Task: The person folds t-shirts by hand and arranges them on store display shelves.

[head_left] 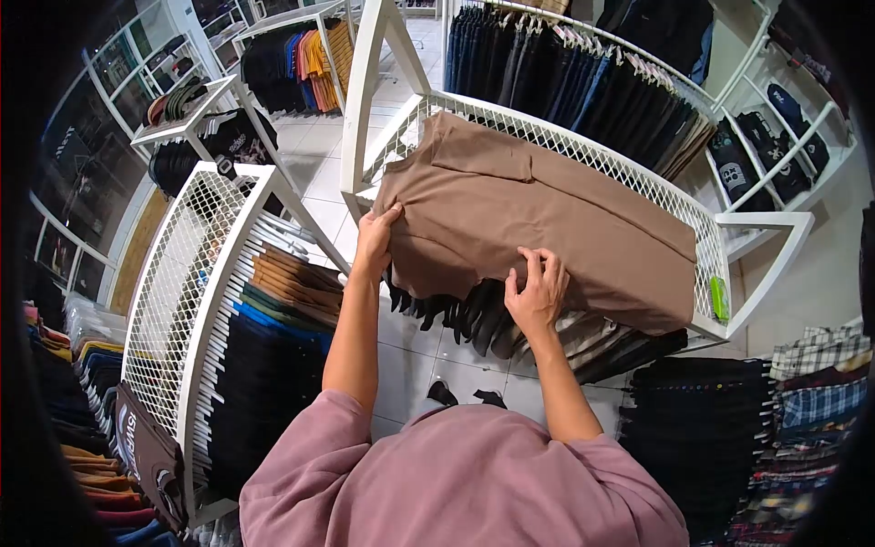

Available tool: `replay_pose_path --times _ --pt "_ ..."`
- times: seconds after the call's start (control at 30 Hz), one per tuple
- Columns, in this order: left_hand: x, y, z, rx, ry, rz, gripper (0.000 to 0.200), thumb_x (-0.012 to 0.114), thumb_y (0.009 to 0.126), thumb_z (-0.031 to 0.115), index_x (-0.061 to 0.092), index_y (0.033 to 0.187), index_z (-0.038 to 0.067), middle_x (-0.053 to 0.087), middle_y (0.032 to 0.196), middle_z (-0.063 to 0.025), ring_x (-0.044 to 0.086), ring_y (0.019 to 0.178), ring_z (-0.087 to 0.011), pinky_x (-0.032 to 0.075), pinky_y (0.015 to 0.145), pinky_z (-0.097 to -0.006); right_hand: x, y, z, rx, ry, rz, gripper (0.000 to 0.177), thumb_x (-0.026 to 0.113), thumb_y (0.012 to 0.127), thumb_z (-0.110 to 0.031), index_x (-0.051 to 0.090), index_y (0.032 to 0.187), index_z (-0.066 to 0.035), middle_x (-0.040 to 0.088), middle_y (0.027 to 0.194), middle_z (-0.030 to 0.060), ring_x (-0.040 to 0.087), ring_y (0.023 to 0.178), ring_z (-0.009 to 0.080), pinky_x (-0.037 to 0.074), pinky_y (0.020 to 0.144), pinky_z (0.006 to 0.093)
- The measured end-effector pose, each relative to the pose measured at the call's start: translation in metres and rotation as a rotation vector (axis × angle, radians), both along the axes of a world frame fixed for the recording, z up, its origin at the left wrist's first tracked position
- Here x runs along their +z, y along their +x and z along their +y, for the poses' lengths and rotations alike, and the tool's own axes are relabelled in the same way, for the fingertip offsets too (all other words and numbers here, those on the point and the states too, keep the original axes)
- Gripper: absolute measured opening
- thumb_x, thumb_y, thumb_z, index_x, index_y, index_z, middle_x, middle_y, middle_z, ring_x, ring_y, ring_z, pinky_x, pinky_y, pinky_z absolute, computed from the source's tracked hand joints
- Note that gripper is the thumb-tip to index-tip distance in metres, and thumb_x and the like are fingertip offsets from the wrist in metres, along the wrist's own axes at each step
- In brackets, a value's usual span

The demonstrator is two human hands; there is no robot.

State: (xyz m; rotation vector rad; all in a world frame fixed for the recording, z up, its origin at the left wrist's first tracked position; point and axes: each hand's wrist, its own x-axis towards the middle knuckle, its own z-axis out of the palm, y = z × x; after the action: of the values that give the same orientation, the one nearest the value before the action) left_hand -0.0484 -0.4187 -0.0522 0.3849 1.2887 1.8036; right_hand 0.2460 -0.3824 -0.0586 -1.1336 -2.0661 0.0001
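Note:
A brown garment lies spread lengthwise over the white mesh top of a rack. At its left end, my left hand pinches the edge between thumb and fingers. My right hand rests on the near side of the cloth, around its middle, with the fingers apart and bent. A flap-like folded piece shows on the upper left part of the garment. Dark clothes hang beneath the near edge of the rack.
To the left stands another white mesh-topped rack with hanging clothes. Hanging trousers line the far side. A bright green item sits at the mesh's right end. Plaid shirts hang at lower right.

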Motion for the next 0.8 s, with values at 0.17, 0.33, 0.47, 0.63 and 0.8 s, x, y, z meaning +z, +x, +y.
replay_pose_path --times 0.17,0.33,0.47,0.63,0.8 --pt "-0.014 0.005 -0.005 0.034 0.118 -0.045 0.045 0.079 0.090 0.027 0.061 0.118 -0.004 0.070 0.107 -0.0147 0.070 0.093 -0.0204 0.058 0.075 -0.0325 0.000 0.000 -0.002 0.010 -0.027 0.016 0.043 0.072 0.080 -0.017 0.063 0.123 -0.016 0.054 0.118 0.0085 0.053 0.111 0.0318 0.043 0.093 0.0472" --pt "-0.049 0.031 -0.029 -0.098 -0.047 0.186 0.060 0.089 0.079 0.032 0.064 0.121 -0.002 0.071 0.108 -0.0091 0.067 0.093 -0.0171 0.054 0.083 -0.0316 0.000 0.001 -0.002 0.013 -0.041 0.016 0.045 0.072 0.081 -0.017 0.063 0.124 -0.015 0.054 0.118 0.0084 0.053 0.111 0.0317 0.043 0.093 0.0470" --pt "-0.099 0.044 -0.054 -0.526 -0.301 0.412 0.073 0.093 0.072 0.027 0.061 0.130 -0.003 0.070 0.119 -0.0102 0.065 0.107 -0.0194 0.049 0.096 -0.0328 -0.003 0.004 -0.002 0.038 -0.029 0.003 0.047 0.072 0.080 -0.018 0.062 0.126 -0.015 0.055 0.119 0.0084 0.054 0.111 0.0308 0.042 0.092 0.0472" --pt "-0.068 0.071 -0.124 -0.542 -0.271 0.210 0.062 0.085 0.082 0.021 0.059 0.133 -0.002 0.069 0.117 -0.0091 0.066 0.103 -0.0190 0.053 0.089 -0.0333 -0.002 0.015 -0.010 0.100 -0.006 -0.121 0.068 0.079 0.076 -0.026 0.055 0.139 -0.019 0.049 0.135 0.0107 0.049 0.123 0.0320 0.038 0.104 0.0518" --pt "0.034 0.085 -0.155 -0.311 -0.029 -0.103 0.044 0.074 0.092 0.013 0.059 0.131 -0.003 0.069 0.117 -0.0080 0.067 0.105 -0.0167 0.054 0.091 -0.0306 -0.007 0.025 -0.027 0.153 -0.067 -0.186 0.081 0.080 0.075 -0.025 0.047 0.149 -0.024 0.042 0.150 0.0110 0.044 0.135 0.0312 0.030 0.114 0.0565"
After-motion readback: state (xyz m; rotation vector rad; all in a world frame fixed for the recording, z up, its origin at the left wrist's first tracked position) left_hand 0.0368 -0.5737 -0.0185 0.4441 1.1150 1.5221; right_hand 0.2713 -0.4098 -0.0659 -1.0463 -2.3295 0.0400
